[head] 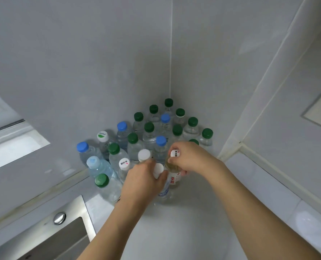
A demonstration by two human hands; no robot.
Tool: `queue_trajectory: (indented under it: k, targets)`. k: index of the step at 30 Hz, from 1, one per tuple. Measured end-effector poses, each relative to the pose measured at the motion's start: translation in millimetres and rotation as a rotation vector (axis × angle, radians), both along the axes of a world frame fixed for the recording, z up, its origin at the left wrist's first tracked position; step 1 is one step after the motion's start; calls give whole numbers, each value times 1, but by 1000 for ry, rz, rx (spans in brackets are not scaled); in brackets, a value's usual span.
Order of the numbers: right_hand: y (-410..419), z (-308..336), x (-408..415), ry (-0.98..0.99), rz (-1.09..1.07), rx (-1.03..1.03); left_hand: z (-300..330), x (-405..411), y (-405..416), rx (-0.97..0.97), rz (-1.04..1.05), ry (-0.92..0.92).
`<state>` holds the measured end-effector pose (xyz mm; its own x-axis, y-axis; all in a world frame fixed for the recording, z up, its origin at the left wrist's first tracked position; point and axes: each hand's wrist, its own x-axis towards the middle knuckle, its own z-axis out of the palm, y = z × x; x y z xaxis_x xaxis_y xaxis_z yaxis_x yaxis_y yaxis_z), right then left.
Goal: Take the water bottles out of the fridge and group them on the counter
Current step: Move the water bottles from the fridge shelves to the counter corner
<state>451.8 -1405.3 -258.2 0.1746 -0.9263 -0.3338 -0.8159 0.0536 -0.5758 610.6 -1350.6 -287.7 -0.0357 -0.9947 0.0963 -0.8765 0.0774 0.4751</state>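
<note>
- The left hand (144, 177) curls round the neck of a white-capped bottle (158, 170); the right hand (189, 158), just beside it, grips a red-labelled bottle (172, 166) below its cap.
- Both bottles stand on the white counter (174, 222), at the near edge of the bottle cluster (150, 132) packed into the corner beyond the knuckles.
- Full, they look heavy for their size; thin walls likely dent and may be slick, so hold the stiff shoulder.
</note>
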Motion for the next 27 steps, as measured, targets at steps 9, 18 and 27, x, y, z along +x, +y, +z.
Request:
queue_trajectory:
  k: [9, 18, 27]
  targets:
    - [-2, -17, 3, -38, -4, -42, -11, 4, -9, 65, -60, -35]
    - [84, -7, -32, -282, -130, -85, 15, -2, 5, 281, -12, -30]
    - [195, 43, -109, -94, -294, -239, 72, -62, 57, -31, -81, -171]
